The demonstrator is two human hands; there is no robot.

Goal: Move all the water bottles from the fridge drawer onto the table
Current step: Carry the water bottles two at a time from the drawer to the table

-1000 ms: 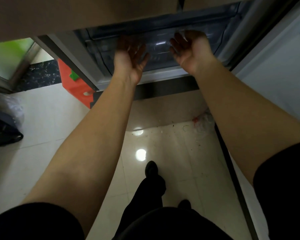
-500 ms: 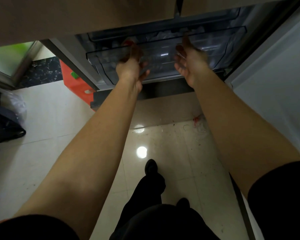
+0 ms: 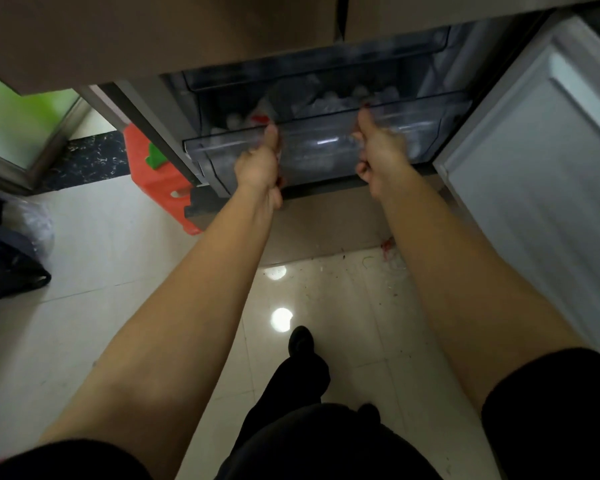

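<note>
At the far left, a dark bag (image 3: 11,261) lies on the pale tiled floor (image 3: 94,258), with a crumpled clear plastic sack (image 3: 37,223) just behind it. Further right, a red plastic stool (image 3: 160,178) with a green patch stands on the floor against the lower left corner of the fridge (image 3: 142,109).

The fridge drawer (image 3: 319,150), a see-through plastic bin, stands pulled partway out of the fridge body, its front rim forward of the shelf above it. Inside it, water bottles (image 3: 326,102) lie heaped together (blurred, so no count is possible); pale caps and 1 or 2 red marks show through the haze.

Both hands grip the drawer's front wall. The left hand (image 3: 258,161) is closed on the rim left of centre, thumb up over the top edge, fingers curled under and hidden from view. The right hand (image 3: 378,150) is closed on the rim right of centre in the same way, thumb raised at the top edge. The 2 bare forearms reach forward from dark short sleeves (image 3: 551,410).

Between the arms, dark trousers and a dark shoe (image 3: 300,341) show over the glossy tiles, with 2 bright light reflections nearby. At the right, the white inner face of the open fridge door (image 3: 541,174) stands just beside the drawer.
</note>
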